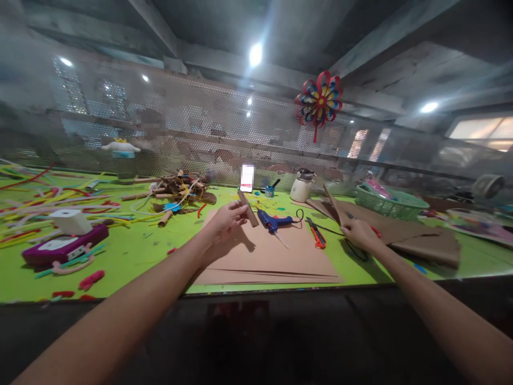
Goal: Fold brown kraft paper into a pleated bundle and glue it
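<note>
My left hand (230,218) is closed on a narrow brown paper strip (249,209), held tilted above a stack of brown paper sheets (256,262). Just right of the strip, a blue glue gun (276,220) lies on the stack, its nozzle toward me. My right hand (358,234) has its fingers closed at the edge of a raised piece of brown paper (333,206). An orange scissor handle (375,231) shows behind that hand; the rest is mostly covered. Between the hands lies an orange and black utility knife (316,233).
Coloured pipe cleaners (52,214) and a purple power strip (66,246) with a white plug are at left. Behind are paper rolls (180,190), a lit phone (247,179) and a cream jug (302,186). A green basket (393,205) stands beyond large brown paper (425,240).
</note>
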The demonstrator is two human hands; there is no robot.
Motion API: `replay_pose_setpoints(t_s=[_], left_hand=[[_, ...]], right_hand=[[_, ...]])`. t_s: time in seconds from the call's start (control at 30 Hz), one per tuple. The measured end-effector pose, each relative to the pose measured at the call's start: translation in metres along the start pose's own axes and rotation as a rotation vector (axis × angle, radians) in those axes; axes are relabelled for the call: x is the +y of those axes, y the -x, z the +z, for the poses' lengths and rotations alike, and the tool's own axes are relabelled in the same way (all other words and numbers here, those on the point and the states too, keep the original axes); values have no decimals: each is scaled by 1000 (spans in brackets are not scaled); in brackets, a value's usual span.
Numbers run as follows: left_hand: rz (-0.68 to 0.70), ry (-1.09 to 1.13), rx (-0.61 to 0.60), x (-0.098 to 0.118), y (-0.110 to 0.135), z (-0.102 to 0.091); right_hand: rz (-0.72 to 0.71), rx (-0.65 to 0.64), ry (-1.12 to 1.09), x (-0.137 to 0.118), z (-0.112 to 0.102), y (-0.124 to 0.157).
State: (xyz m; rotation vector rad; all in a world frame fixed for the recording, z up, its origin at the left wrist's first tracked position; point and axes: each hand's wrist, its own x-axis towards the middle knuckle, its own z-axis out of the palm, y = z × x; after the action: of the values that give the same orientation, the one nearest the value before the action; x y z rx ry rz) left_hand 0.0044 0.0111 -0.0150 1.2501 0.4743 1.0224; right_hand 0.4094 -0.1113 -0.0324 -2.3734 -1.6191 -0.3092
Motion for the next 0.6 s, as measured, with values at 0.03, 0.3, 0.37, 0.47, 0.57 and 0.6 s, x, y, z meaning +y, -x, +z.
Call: replay_pose_setpoints(t_s=[0.03,0.3,0.37,0.47,0.57,0.6], left_hand=[[0,2,4,0,0,0],[-58,13,19,-3,1,5],[-76,17,19,-6,2,4],[-85,21,0,-9,4,3],[-71,41,-18,-11,5,2],[-65,54,-22,-11,5,2]], right_hand=[[42,0,25,10,-1,-2],[329,-49,126,90,2,-29],[321,-70,111,95,10,-40],[274,-104,83,95,25,-60],[218,-89,29,92,35,-78],[207,-53,9,91,35,-81]])
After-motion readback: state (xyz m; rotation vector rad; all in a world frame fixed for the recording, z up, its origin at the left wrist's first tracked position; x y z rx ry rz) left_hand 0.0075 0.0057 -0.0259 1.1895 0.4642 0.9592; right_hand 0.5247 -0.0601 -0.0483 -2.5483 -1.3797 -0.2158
